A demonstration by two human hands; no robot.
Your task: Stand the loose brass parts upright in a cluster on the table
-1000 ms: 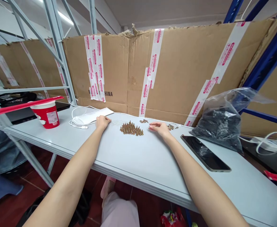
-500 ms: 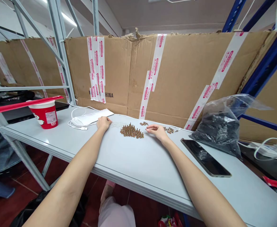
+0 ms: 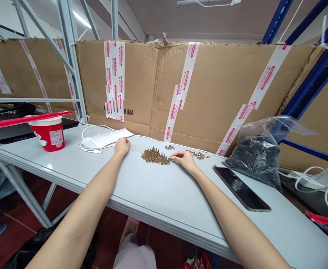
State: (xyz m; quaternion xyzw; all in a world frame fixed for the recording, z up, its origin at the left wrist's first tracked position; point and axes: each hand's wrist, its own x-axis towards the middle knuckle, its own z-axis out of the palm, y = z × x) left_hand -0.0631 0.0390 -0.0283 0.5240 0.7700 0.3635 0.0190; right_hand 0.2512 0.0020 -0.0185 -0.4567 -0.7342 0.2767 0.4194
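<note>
At three o'clock of the brass pieces (image 3: 154, 157), the right hand (image 3: 185, 160) seemingly pinches one: placing, probably, needing gentle release. Left hand (image 3: 122, 146), ten o'clock, curled closed; contents hidden.

Our right hand (image 3: 184, 160) narrows toward its fingertips (image 3: 174, 155), forearm (image 3: 222, 196) behind; leftward of it, our left hand (image 3: 122, 146) curls.

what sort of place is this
Probably a workshop or similar workroom: there are metal rack uprights, a taped cardboard sheet standing like a partition, and many small brass-coloured parts clustered in front of it.
</note>
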